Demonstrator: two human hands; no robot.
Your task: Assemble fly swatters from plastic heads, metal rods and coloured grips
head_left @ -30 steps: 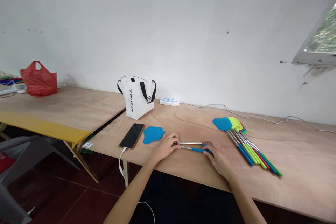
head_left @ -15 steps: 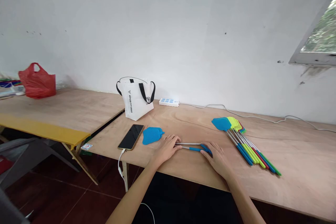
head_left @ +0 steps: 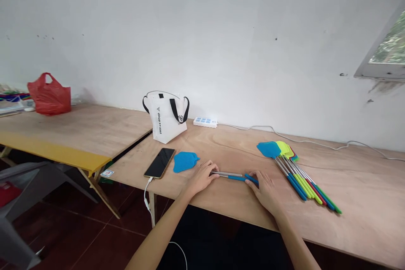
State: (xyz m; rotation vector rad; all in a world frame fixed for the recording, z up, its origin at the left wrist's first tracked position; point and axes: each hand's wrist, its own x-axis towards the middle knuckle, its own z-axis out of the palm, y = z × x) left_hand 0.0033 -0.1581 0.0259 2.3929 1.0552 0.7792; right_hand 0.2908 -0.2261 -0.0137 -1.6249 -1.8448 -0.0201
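Observation:
My left hand (head_left: 204, 175) rests on the table, its fingers closed on thin metal rods (head_left: 226, 174) that point to the right. One of these rods carries a blue handle (head_left: 236, 178); the other ends bare. A separate blue grip (head_left: 252, 179) is pinched in my right hand (head_left: 263, 187), close to the bare rod end with a small gap between. Just left of my left hand lie blue fly swatter heads (head_left: 186, 162), stacked. On the right is a fanned pile of fly swatters (head_left: 299, 173) with blue, yellow-green, red and green handles.
A phone (head_left: 160, 163) on a white cable lies at the left, in front of a white bag (head_left: 167, 122). Along the wall sit a power strip (head_left: 205, 122) and its cord. A red plastic bag (head_left: 50, 97) stands on the neighbouring table (head_left: 88, 128).
The blue grip in my right hand has shifted slightly right, and a gap now shows between it and the bare rod end. My left hand stays on the rods. The view has shifted slightly.

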